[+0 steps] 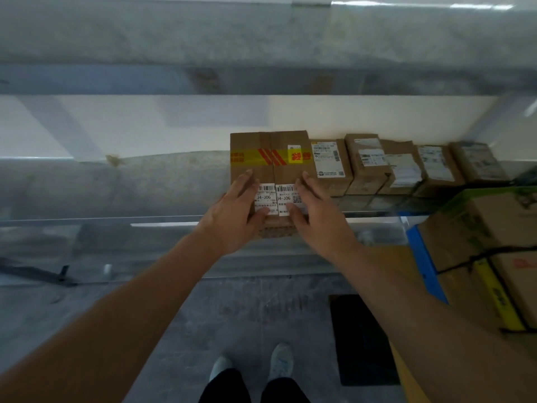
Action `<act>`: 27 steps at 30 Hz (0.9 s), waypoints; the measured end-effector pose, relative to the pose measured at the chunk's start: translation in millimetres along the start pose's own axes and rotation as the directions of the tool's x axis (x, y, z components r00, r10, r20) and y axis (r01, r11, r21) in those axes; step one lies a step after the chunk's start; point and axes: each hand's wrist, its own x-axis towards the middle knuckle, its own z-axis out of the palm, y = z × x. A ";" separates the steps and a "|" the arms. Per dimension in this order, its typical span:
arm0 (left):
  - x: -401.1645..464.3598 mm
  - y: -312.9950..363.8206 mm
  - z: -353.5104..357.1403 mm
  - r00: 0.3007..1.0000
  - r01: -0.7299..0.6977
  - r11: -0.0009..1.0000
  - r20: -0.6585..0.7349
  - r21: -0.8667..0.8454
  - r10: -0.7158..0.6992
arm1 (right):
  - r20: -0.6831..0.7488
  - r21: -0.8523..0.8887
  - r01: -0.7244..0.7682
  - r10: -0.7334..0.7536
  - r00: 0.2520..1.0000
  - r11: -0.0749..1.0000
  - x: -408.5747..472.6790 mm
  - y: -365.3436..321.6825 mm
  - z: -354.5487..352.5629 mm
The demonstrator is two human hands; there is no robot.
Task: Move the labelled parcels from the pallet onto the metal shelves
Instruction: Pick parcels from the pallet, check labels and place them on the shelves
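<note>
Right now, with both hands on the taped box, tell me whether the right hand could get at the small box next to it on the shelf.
Probably yes. The right hand rests on the taped box, and the small box stands just right of it on the same shelf, its front face uncovered. The hand would have to let go first.

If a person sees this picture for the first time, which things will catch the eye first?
First, the cardboard parcel with yellow and red tape, on the metal shelf at the centre, with the left hand and right hand resting on its front face. To its right stands a row of smaller labelled parcels.
</note>
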 end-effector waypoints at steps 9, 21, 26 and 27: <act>-12.5 3.6 -34.5 0.991 -0.134 0.991 0.018 0.022 0.134 | -0.082 -0.056 -0.095 0.090 0.993 0.994 -22.0 -42.4 -20.4; -25.8 14.3 -56.4 0.911 -0.404 0.914 0.076 -0.034 0.406 | -0.258 -0.089 -0.334 0.302 0.918 0.938 -87.9 -97.9 -39.4; -34.4 44.3 -60.6 0.861 -0.495 0.867 0.099 -0.060 0.499 | -0.348 -0.075 -0.460 0.409 0.844 0.885 -126.7 -110.4 -54.2; -36.3 51.7 -61.4 0.845 -0.520 0.851 0.099 -0.069 0.525 | -0.364 -0.065 -0.480 0.427 0.827 0.875 -134.2 -111.8 -57.3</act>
